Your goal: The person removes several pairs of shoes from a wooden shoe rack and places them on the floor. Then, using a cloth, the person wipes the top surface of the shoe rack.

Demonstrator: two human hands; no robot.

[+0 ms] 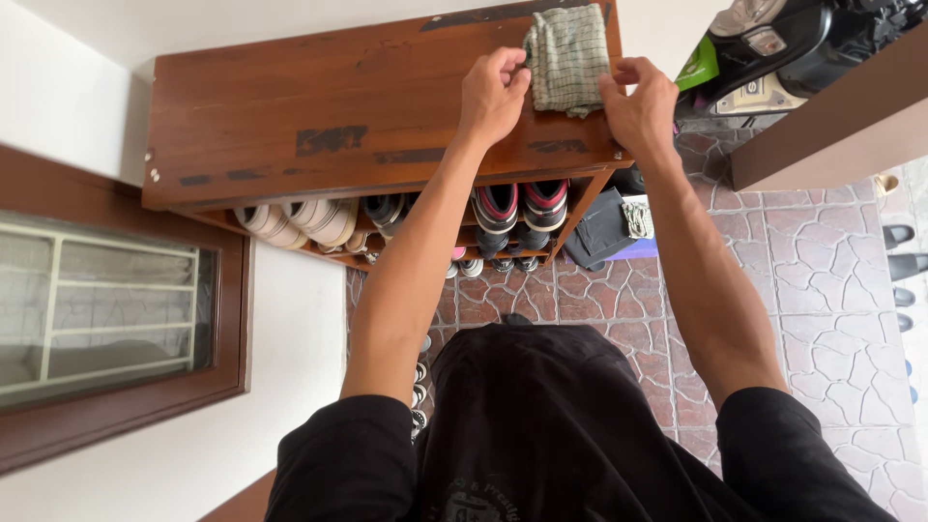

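1. Head view: a folded green checked cloth point(567, 58) lies at the 12 o'clock edge of the scene, on the right end of a worn brown wooden shoe rack top point(338, 116).
2. The left hand point(493, 95) sits at the cloth's 9 o'clock side, fingers curled, thumb and fingertips pinching the cloth's left edge.
3. The right hand point(640, 104) sits at the cloth's 4 o'clock side, fingers bent inward and touching the cloth's right edge; whether it truly pinches the fabric I cannot tell.
4. Under the top, at 6 o'clock from the cloth, shelves hold pairs of shoes point(522, 208), with white shoes point(300, 224) further toward 9 o'clock.
5. A parked scooter point(783, 43) stands at 2 o'clock, over a reddish stone-patterned floor point(831, 261).
6. A wood-framed window point(106, 309) sits at 8 o'clock.
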